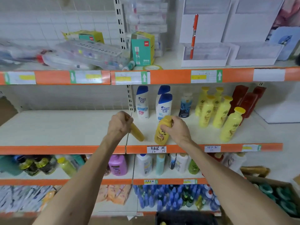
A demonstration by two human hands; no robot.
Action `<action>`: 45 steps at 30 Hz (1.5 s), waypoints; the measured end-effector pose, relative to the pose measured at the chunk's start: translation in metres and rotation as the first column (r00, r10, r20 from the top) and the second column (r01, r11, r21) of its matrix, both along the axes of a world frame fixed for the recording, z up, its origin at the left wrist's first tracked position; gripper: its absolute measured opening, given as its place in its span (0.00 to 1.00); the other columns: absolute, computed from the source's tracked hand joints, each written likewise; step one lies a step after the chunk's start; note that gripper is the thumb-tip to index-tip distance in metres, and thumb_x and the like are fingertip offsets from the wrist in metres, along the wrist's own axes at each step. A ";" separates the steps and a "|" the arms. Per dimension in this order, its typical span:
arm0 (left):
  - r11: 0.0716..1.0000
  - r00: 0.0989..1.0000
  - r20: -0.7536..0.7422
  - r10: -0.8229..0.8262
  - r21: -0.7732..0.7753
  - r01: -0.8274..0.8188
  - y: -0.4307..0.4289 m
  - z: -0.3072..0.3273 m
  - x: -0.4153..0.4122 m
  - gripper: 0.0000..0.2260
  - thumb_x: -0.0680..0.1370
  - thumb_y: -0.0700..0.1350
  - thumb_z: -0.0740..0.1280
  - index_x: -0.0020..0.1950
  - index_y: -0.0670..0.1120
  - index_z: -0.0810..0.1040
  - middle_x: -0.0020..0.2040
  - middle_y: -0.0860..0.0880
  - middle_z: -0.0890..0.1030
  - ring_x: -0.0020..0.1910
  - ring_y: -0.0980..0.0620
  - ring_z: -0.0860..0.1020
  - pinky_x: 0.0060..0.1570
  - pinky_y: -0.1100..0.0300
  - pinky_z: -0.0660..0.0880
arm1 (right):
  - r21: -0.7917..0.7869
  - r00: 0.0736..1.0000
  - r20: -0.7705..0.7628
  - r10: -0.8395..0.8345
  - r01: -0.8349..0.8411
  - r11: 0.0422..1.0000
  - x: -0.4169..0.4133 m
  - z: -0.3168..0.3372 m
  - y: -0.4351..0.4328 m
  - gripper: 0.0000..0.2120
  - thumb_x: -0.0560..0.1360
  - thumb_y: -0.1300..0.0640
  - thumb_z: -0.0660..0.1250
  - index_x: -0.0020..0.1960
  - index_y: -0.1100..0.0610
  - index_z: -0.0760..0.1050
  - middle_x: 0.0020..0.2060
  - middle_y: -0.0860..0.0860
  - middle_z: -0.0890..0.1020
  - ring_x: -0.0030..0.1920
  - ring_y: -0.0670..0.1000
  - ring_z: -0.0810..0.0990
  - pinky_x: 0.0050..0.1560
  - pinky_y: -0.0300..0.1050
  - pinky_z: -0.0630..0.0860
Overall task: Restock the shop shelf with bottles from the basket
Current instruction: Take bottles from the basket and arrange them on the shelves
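2 yellow bottles held at the front of the middle shelf

the left hand [120,125] curls its fingers round the top of a mustard bottle [137,133], which leans with its base toward the front edge of the middle shelf [65,127]; whether the base touches i cannot tell. the right hand [177,129] grips the cap end of a yellow bottle [161,135] standing just beside that front edge. behind them stand 3 white bottles with blue caps [142,103], and 5 pale yellow bottles [230,125] stand toward the shelf's right end.
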State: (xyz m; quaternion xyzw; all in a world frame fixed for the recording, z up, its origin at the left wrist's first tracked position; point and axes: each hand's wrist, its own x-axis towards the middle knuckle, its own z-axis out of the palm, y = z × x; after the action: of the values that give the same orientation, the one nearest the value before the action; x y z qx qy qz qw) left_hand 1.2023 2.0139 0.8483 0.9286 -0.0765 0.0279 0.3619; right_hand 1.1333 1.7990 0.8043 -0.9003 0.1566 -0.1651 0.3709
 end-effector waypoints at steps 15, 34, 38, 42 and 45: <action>0.988 0.966 -0.236 -0.108 0.085 0.131 0.051 -0.019 0.091 0.15 0.71 0.44 0.73 0.55 0.42 0.78 0.44 0.44 0.84 0.45 0.48 0.83 0.50 0.55 0.79 | -0.050 0.998 -0.060 0.033 -0.036 0.998 0.089 -0.021 0.087 0.22 0.73 0.47 0.73 0.61 0.57 0.74 0.54 0.52 0.79 0.52 0.52 0.76 0.51 0.49 0.75; 0.967 0.956 -0.188 -0.227 -0.158 0.199 0.080 -0.049 0.150 0.24 0.68 0.45 0.78 0.61 0.45 0.76 0.47 0.47 0.79 0.33 0.49 0.79 0.31 0.61 0.76 | 0.247 0.995 0.000 0.103 -0.100 0.964 0.137 -0.022 0.093 0.20 0.72 0.54 0.74 0.62 0.55 0.74 0.55 0.52 0.82 0.54 0.52 0.81 0.58 0.56 0.78; 0.963 0.963 -0.186 -0.197 -0.222 0.154 0.080 -0.055 0.172 0.24 0.68 0.42 0.77 0.61 0.43 0.74 0.45 0.47 0.79 0.35 0.48 0.78 0.35 0.57 0.79 | 0.224 0.993 0.044 0.112 -0.119 0.967 0.169 -0.014 0.102 0.18 0.72 0.56 0.73 0.60 0.56 0.73 0.54 0.54 0.81 0.53 0.53 0.80 0.58 0.54 0.77; 0.956 0.972 -0.154 -0.177 -0.260 0.133 0.081 -0.069 0.195 0.25 0.67 0.41 0.78 0.61 0.42 0.73 0.51 0.41 0.79 0.41 0.42 0.80 0.45 0.46 0.81 | 0.135 0.989 0.072 0.130 -0.139 0.981 0.195 -0.015 0.108 0.17 0.73 0.55 0.73 0.58 0.58 0.73 0.52 0.53 0.80 0.51 0.53 0.78 0.54 0.50 0.75; 0.947 0.979 -0.107 -0.175 -0.291 0.137 0.081 -0.079 0.208 0.23 0.68 0.42 0.78 0.59 0.44 0.74 0.50 0.41 0.80 0.39 0.44 0.80 0.42 0.48 0.81 | 0.097 0.990 0.089 0.113 -0.121 0.988 0.211 -0.022 0.106 0.18 0.73 0.55 0.72 0.60 0.59 0.72 0.52 0.53 0.79 0.52 0.53 0.77 0.50 0.44 0.71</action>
State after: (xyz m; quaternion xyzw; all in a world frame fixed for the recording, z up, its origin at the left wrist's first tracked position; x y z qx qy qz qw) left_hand 1.4098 2.0944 0.7694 0.8583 -0.1210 -0.0514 0.4959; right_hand 1.3447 1.9053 0.7828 -0.8802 0.0962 -0.1719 0.4318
